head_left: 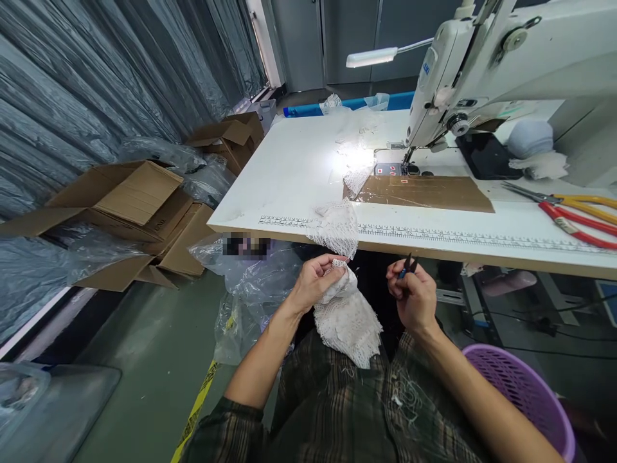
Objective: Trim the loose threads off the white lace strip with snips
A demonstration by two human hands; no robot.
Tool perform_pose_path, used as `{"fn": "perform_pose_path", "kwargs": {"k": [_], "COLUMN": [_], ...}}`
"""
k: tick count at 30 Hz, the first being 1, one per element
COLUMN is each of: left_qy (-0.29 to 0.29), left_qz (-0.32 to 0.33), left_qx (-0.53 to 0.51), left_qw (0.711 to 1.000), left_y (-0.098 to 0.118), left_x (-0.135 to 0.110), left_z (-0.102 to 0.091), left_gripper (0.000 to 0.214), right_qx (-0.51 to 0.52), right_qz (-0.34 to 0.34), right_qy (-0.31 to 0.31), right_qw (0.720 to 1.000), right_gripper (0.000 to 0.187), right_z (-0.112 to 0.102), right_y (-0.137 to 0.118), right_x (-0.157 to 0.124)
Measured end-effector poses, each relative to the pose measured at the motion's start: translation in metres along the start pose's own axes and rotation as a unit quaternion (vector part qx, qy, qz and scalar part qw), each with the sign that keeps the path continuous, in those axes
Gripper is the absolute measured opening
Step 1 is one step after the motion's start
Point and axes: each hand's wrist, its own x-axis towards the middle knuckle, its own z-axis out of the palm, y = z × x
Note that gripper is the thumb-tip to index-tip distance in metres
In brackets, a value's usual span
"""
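Note:
My left hand (pixel 315 283) pinches the upper end of a piece of white lace fabric (pixel 348 318), which hangs down over my lap. My right hand (pixel 413 294) is closed around small thread snips (pixel 407 266) with dark blades pointing up, a short way to the right of the fabric. Another stretch of white lace (pixel 333 226) lies over the table's front edge, just above my left hand. Whether the two lace parts are joined, I cannot tell.
A white sewing machine (pixel 448 83) stands on the white table (pixel 289 161). Scissors and pliers-like tools with red and orange handles (pixel 573 218) lie at right. Cardboard boxes (pixel 139 199) sit on the floor at left. A purple basket (pixel 520 392) stands below right.

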Motion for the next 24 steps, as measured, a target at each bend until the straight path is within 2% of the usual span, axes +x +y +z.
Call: {"fn": "perform_pose_path", "kwargs": {"k": [3, 5, 8, 9, 12, 14, 15, 17, 20, 24], "left_qy": [0.002, 0.009, -0.006, -0.039, -0.194, -0.242, -0.232, -0.173, -0.086, -0.054], "left_qz": [0.04, 0.078, 0.146, 0.167, 0.204, 0.196, 0.179, 0.128, 0.054, 0.003], "left_qx": [0.082, 0.149, 0.246, 0.264, 0.249, 0.222, 0.217, 0.213, 0.171, 0.111], "left_qw": [0.996, 0.986, 0.958, 0.949, 0.927, 0.924, 0.931, 0.953, 0.98, 0.992], "left_y": [-0.002, -0.002, 0.001, 0.003, 0.01, 0.01, 0.009, 0.001, -0.014, -0.024], "left_x": [0.005, 0.007, -0.001, -0.006, -0.028, -0.039, -0.041, -0.041, -0.034, -0.029], "left_z": [0.001, 0.002, 0.002, 0.002, 0.001, 0.0, -0.001, -0.003, -0.007, -0.011], "left_gripper": [0.035, 0.03, 0.023, 0.022, 0.021, 0.02, 0.02, 0.021, 0.025, 0.031], "right_qx": [-0.112, -0.206, -0.252, -0.249, -0.208, -0.175, -0.168, -0.181, -0.243, -0.323], "right_qz": [-0.003, -0.021, -0.062, -0.071, -0.06, -0.034, -0.025, -0.015, -0.015, -0.036], "right_qy": [-0.056, -0.097, -0.106, -0.1, -0.089, -0.099, -0.108, -0.134, -0.193, -0.271], "right_qw": [0.992, 0.973, 0.96, 0.961, 0.972, 0.979, 0.98, 0.974, 0.95, 0.906], "right_gripper": [0.01, 0.017, 0.018, 0.017, 0.015, 0.018, 0.02, 0.025, 0.029, 0.031], "right_z": [0.005, 0.01, 0.012, 0.01, -0.001, -0.008, -0.011, -0.014, -0.011, -0.004], "right_y": [-0.003, -0.006, -0.009, -0.009, -0.007, -0.005, -0.004, -0.003, -0.004, -0.006], "right_x": [-0.005, -0.009, -0.012, -0.012, -0.01, -0.01, -0.01, -0.013, -0.018, -0.025]}}
